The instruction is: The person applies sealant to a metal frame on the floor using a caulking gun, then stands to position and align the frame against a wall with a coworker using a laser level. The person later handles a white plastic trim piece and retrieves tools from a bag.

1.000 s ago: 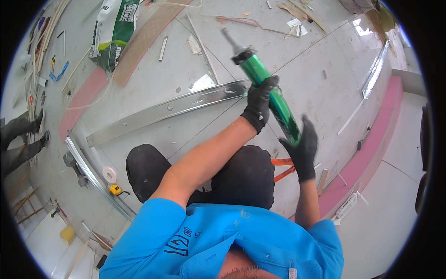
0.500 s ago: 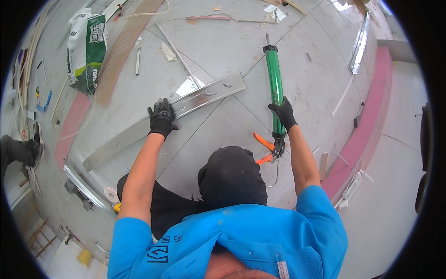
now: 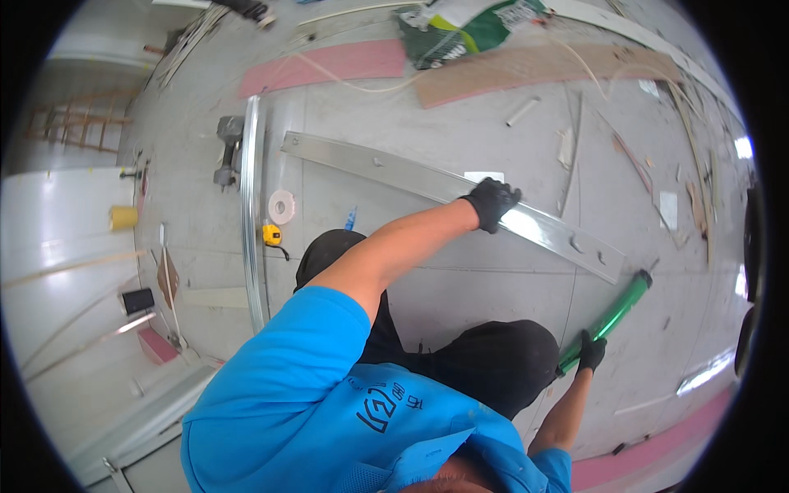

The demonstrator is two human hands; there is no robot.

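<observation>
A long silver metal strip (image 3: 386, 170) lies slantwise on the floor in front of my knees, with small blobs along its upper face. My left hand (image 3: 491, 204), in a black glove, is closed over the strip right of its middle; part of the fingers is hard to make out. Off to the right, my gloved right hand (image 3: 592, 352) is wrapped round the green barrel of a caulking gun (image 3: 622, 306). Its nozzle points away from me, near the strip's right end. My knee hides the gun's handle end.
Left of my knees are a yellow tape measure (image 3: 272, 235), a tape roll (image 3: 282, 207), a shiny metal rail (image 3: 253, 189) and a grey dumbbell-shaped object (image 3: 228, 152). Beyond the strip lie a pink board (image 3: 329, 68), a brown board (image 3: 526, 72) and a green-and-white bag (image 3: 460, 33).
My view has swung to the left, bringing the rail and tape measure closer to the middle. Both hands keep their holds; the gun now appears lower and farther right, partly behind my knee.
</observation>
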